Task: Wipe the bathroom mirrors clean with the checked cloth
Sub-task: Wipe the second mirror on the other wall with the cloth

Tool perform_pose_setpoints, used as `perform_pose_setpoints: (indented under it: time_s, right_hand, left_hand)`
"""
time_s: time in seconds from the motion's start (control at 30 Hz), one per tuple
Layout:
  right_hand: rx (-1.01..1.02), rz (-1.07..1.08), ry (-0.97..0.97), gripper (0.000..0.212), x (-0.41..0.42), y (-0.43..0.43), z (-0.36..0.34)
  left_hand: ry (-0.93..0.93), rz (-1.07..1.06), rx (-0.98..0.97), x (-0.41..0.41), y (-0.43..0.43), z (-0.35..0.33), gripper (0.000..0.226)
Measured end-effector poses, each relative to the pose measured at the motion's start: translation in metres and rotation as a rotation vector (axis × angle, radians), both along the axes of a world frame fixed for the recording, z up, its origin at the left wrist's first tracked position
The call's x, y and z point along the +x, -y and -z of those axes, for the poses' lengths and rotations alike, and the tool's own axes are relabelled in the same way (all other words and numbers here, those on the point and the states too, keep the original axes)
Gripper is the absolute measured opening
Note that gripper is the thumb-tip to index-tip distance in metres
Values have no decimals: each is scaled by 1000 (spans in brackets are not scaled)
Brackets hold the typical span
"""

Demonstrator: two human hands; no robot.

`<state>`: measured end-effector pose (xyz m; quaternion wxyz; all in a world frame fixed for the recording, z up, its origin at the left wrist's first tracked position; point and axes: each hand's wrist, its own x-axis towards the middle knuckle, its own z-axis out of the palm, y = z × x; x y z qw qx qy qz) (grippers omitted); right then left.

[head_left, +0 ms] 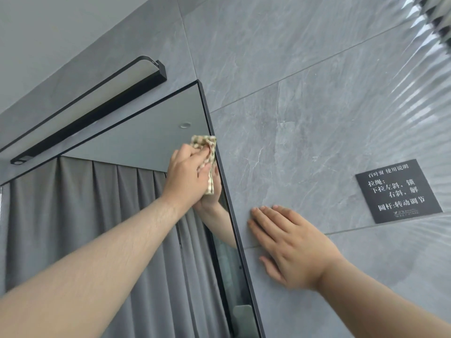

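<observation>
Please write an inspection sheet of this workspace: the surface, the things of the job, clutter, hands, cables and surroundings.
Surface: mirror with a thin black frame, on a grey tiled wall; it reflects a grey curtain and a ceiling spot.
Job's things: checked cloth, bunched, pressed on the glass by the mirror's right edge, near the top corner.
Clutter: nothing seen.
Hands: left hand holds the cloth in a curled grip against the mirror; right hand lies flat, fingers straight, on the wall tile just right of the frame.
Cables: nothing seen.
Surroundings: black bar lamp above the mirror; dark sign with white Chinese text on the wall; window blind, top right.
</observation>
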<state>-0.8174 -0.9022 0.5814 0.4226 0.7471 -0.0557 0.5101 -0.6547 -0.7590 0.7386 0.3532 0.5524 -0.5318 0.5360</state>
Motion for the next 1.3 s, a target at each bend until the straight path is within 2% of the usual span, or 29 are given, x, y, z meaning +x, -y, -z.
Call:
perform_pose_setpoints:
  time_s: [0.17,0.27,0.47,0.6,0.67,0.9,1.03,1.13,1.23,1.3]
  right_hand:
    - [-1,-15,1,68,0,1,0]
    - [-11,-8,6,68,2,1,0]
    - [-1,-1,0,68,1,0,-1]
    - [15,6,-16,67,1,0,-1]
    - [21,4,-22,67,0,0,-1]
    - [28,-7,-28,67,0,-1,-1]
    - [52,-7,-41,67,0,-1,0]
    - [70,-24,-62,67,0,-1,-1]
    - [113,-37,-76,66,-6,-4,-5]
    - [221,-122,-50,56,-8,-13,-6]
  left_hand:
    - [75,-21,92,5,-10,44,39]
    - [92,-23,138,8,-16,44,37]
    - [-184,21,142,-17,-22,19,22]
    - [-202,70,159,-17,-24,14,45]
    - [-166,60,182,-15,-25,16,47]
    - [-114,-15,118,-22,-29,24,11]
    - [-227,-75,87,-28,-24,23,28]
    - [-302,-58,54,-31,-21,18,17]
    - [-445,71,47,-35,-25,17,15]
    - [-538,189,61,-38,-30,20,18]
